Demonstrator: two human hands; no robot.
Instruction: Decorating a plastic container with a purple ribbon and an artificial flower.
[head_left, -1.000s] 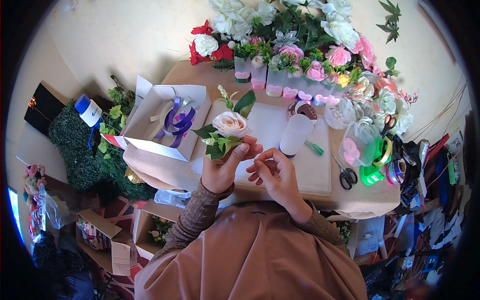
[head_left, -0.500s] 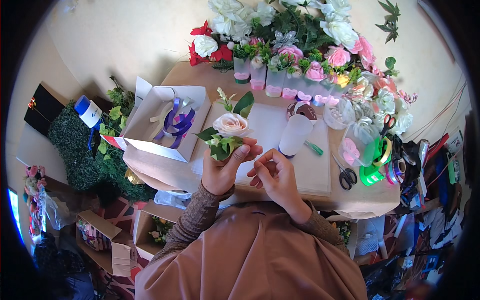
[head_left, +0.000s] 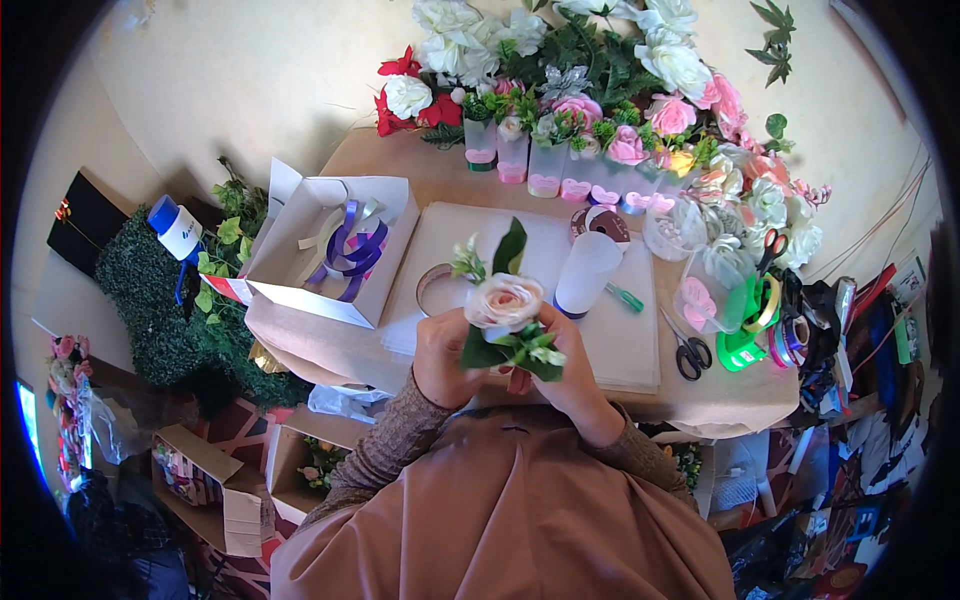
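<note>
A small artificial rose sprig point(head_left: 505, 302), pale pink with green leaves and little white buds, is upright between my hands above the table's near edge. My left hand point(head_left: 440, 358) is closed at its left side, and my right hand point(head_left: 578, 372) is closed round its right side and below. The flower and leaves hide most of the fingertips and the stem. Behind it lie sheets of translucent paper point(head_left: 630, 345). A frosted cylinder point(head_left: 590, 268) stands on them beside a brown ribbon spool point(head_left: 603, 222) and a green-handled tool point(head_left: 625, 297). A thin ribbon loop point(head_left: 430, 290) sits left of the rose.
An open white box point(head_left: 385, 265) with purple ribbon point(head_left: 350, 250) stands at left. Black scissors point(head_left: 690, 355), a green tape dispenser point(head_left: 742, 350) and a clear tub point(head_left: 705, 300) are at right. Frosted holders point(head_left: 548, 165) with flowers line the back. Cardboard boxes point(head_left: 240, 510) sit below.
The rose sprig has moved right and down and turned. My right hand has closed in on it from the right. The ribbon loop behind has come into view.
</note>
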